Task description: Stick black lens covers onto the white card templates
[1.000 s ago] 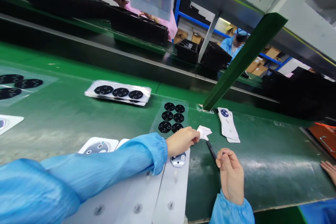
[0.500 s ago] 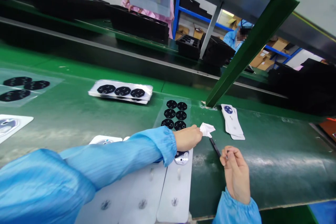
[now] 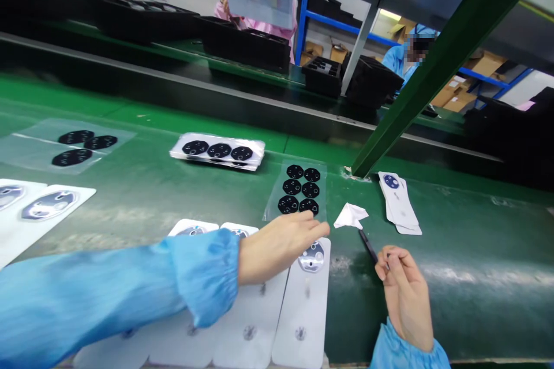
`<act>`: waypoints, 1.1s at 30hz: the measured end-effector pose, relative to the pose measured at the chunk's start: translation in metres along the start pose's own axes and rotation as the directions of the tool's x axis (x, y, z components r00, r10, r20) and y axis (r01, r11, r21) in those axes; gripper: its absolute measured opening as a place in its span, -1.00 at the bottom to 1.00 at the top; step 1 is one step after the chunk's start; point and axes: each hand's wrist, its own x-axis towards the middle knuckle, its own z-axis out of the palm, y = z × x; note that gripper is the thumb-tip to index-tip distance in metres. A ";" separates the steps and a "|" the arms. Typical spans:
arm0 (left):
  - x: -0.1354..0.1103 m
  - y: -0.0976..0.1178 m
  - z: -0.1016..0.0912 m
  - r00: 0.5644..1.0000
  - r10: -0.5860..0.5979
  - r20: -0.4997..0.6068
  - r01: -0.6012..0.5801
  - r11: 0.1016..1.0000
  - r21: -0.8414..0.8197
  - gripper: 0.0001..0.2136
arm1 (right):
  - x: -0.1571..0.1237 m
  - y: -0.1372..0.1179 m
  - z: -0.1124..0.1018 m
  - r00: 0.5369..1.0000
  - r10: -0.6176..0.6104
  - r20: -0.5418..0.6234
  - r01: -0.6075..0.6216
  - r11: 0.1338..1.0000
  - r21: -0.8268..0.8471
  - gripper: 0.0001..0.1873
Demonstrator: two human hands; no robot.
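My left hand (image 3: pixel 281 245) is open, its fingers stretched over the tops of several white panels (image 3: pixel 303 305) laid side by side; I cannot tell if it touches them. Just beyond its fingertips lies a clear sheet (image 3: pixel 277 199) bearing several black eight-sided stickers (image 3: pixel 292 187). A crumpled white wipe (image 3: pixel 350 216) rests on the green table to the right of that sheet. My right hand (image 3: pixel 404 294) is closed, thumb and fingers pinched at the near end of a slim black tool (image 3: pixel 367 247), whose kind I cannot make out. The tool's far tip points at the wipe.
A stack of sticker sheets (image 3: pixel 219 151) lies farther back. Another clear sheet (image 3: pixel 30 147) and more white panels (image 3: pixel 56 207) are at left. Small white cards (image 3: pixel 400 204) lie at right. A slanted green post (image 3: pixel 437 75) rises from the table. Behind it are black trays (image 3: pixel 246 40) and two people.
My left hand has let go of the white wipe and drawn back to the left, over the panels. My right hand keeps its pinch. The view has shifted slightly left.
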 end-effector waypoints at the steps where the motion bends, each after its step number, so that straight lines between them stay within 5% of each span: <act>1: -0.006 0.002 0.003 1.000 0.006 -0.014 -0.006 1.000 0.001 -0.78 | 0.000 0.000 0.000 1.000 0.003 0.003 -0.003 1.000 0.001 -0.79; 10: -0.011 0.001 0.029 0.979 0.193 -0.068 -0.176 0.964 0.199 -0.85 | 0.000 0.002 -0.002 1.000 0.024 0.004 -0.025 1.000 0.013 -0.80; 17: -0.021 0.006 0.039 0.943 0.333 -0.016 -0.274 0.803 0.530 -0.77 | 0.000 0.001 -0.001 0.998 0.058 0.001 -0.058 0.997 0.045 -0.80; 21: -0.035 0.013 0.047 0.948 0.317 0.038 -0.268 0.727 0.632 -0.69 | 0.000 0.000 0.000 0.998 0.070 -0.011 -0.069 0.996 0.048 -0.79; 33: -0.048 0.028 0.044 0.970 0.216 0.110 -0.234 0.720 0.654 -0.69 | 0.000 0.001 -0.001 0.997 0.080 -0.016 -0.079 0.996 0.039 -0.81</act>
